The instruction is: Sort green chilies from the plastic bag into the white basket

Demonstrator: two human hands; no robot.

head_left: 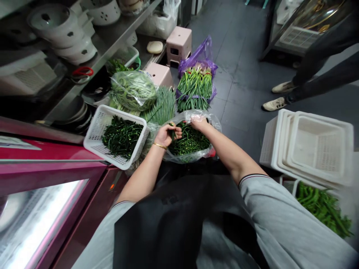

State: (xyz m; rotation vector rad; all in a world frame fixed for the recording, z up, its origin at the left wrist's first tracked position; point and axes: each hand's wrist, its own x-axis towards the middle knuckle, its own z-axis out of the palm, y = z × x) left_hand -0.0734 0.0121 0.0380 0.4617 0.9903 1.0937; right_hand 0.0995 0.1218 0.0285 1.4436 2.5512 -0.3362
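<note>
A clear plastic bag (pixel 214 125) full of slim dark green chilies (pixel 190 140) stands open in front of me. Over its left side is my left hand (pixel 165 135), palm turned up and fingers curled round a green chili. My right hand (pixel 198 122) is at the bag's far rim, fingers bent down and closed; what they hold is hidden. To the left, a white perforated basket (pixel 94 138) contains more of the same dark green chilies (pixel 123 136).
Garlic chives (pixel 165 102), a bagged green vegetable (pixel 134 89) and a purple bag (pixel 206 50) of scallions (pixel 195 86) lie beyond. Pink stools (pixel 179 41) stand behind. Stacked white baskets (pixel 319 144) and light green peppers (pixel 322 207) are at right, near a person's legs (pixel 308 82). A fridge (pixel 56 168) borders the left.
</note>
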